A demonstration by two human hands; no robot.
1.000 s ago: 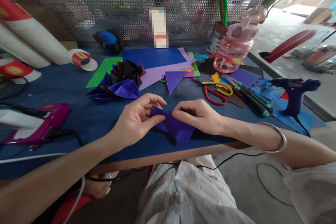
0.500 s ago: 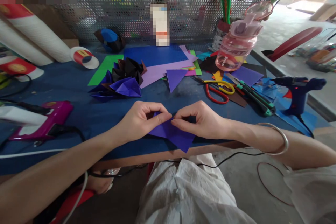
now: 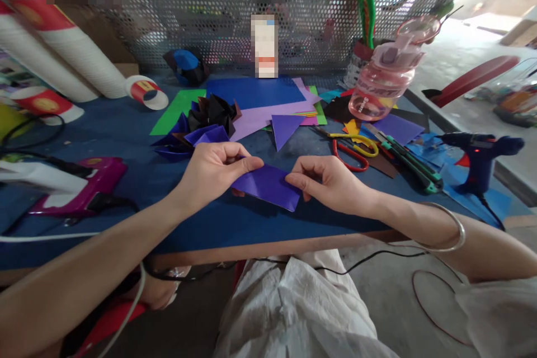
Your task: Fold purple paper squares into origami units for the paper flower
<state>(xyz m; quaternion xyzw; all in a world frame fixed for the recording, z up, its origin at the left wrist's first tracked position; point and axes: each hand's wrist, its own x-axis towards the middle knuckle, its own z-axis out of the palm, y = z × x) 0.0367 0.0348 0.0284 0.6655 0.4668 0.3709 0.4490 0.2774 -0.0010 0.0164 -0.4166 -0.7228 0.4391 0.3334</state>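
The left hand (image 3: 212, 170) pinches one end of the purple paper (image 3: 271, 187), and the right hand (image 3: 329, 182) pinches the other, over the bench (image 3: 210, 234) near its front edge. For a neat fold, they should probably match the edges, then press the crease slowly.

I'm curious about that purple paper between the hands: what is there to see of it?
The purple paper is a smooth, slightly shiny, roughly four-sided piece, slanting down to the right over the blue tabletop. The left hand pinches its left end; the right hand grips its right edge.
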